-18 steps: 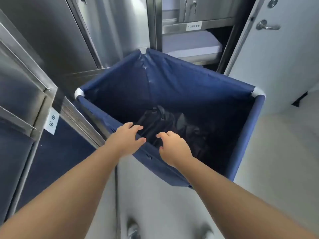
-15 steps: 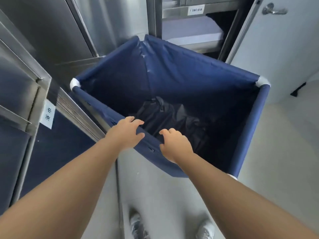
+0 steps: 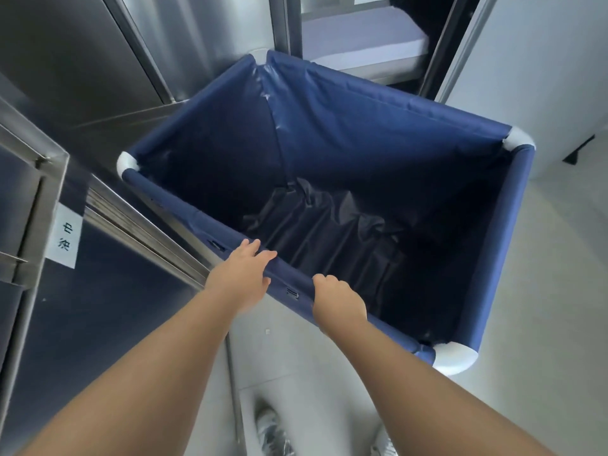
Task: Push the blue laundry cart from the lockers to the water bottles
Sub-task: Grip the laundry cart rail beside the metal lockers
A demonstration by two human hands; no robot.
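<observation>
The blue laundry cart (image 3: pixel 388 116) fills the middle of the head view, a fabric bin with white corner caps and a dark crumpled bag (image 3: pixel 329 232) at its bottom. My left hand (image 3: pixel 240 274) rests on the near rim, fingers laid over the blue bar. A little to its right, my right hand (image 3: pixel 339 301) curls around the same rim. No water bottles are in view.
Stainless steel lockers (image 3: pixel 82 77) stand close on the left, one with a white label (image 3: pixel 65 236). An open locker shelf (image 3: pixel 358 37) lies behind the cart. A pale door (image 3: pixel 543 60) is at the right. Grey floor (image 3: pixel 543 291) extends to the right. My shoes (image 3: pixel 273 432) show below.
Both hands have come down onto the cart's near rim and closed on it. The view has tilted further down, so the cart looks closer and its near right corner now shows.
</observation>
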